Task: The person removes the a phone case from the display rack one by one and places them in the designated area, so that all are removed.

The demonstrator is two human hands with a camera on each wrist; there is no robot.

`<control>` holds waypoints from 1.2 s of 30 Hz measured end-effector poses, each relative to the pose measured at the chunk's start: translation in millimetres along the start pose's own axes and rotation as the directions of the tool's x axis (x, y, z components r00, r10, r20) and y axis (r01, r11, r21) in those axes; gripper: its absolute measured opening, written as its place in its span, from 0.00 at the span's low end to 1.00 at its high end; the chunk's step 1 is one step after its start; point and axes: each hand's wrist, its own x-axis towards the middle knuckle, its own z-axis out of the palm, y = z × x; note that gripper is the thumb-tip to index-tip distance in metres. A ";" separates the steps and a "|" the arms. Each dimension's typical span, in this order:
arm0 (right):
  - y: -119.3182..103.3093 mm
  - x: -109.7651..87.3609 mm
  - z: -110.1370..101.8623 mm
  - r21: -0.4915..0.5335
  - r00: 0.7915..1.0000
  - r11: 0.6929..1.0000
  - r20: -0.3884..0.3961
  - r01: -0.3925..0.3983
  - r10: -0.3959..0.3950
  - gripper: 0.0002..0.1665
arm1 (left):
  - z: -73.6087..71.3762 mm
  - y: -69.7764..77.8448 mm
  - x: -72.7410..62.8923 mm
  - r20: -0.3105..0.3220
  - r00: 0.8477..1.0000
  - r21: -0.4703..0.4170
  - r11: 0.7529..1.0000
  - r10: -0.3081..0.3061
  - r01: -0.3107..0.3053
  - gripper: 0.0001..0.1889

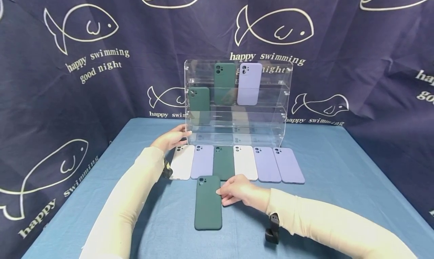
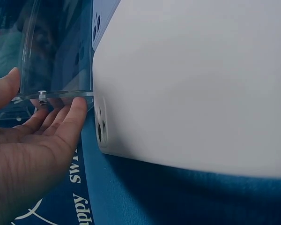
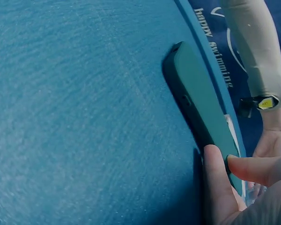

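Note:
My right hand (image 1: pixel 241 191) pinches the right edge of a dark green phone case (image 1: pixel 208 204) between thumb and fingers, close over the cloth in front of the row. In the right wrist view the thumb presses on the back of the green case (image 3: pixel 199 98). My left hand (image 1: pixel 173 137) grips the lower left side of a clear acrylic display rack (image 1: pixel 237 118), thumb and fingers on either side of its edge panel (image 2: pixel 61 94). On the rack stand a green case (image 1: pixel 223 76) and a lavender case (image 1: pixel 250 80) up high, and another green case (image 1: pixel 199 99) lower left.
A row of cases lies before the rack: white (image 1: pixel 183 163), lavender (image 1: pixel 202 162), green (image 1: pixel 223 164), white (image 1: pixel 245 163) and two lavender ones (image 1: pixel 289 165) at the right. Blue cloth (image 1: pixel 325 214) covers the table. A fish-print curtain (image 1: pixel 142 44) hangs behind and at the sides.

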 end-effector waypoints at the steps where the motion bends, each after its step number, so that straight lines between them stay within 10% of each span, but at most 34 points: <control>1: -1.1 0.0 1.0 -0.006 1.000 1.000 0.004 -0.001 0.001 0.06 | -0.3 0.6 -0.1 0.001 1.000 0.000 1.000 0.004 -0.004 0.37; 36: -2.2 -2.1 10.0 0.002 0.999 1.000 0.046 0.016 -0.016 0.04 | 2.2 -0.7 -1.4 -0.010 1.000 0.001 1.000 0.000 0.000 0.36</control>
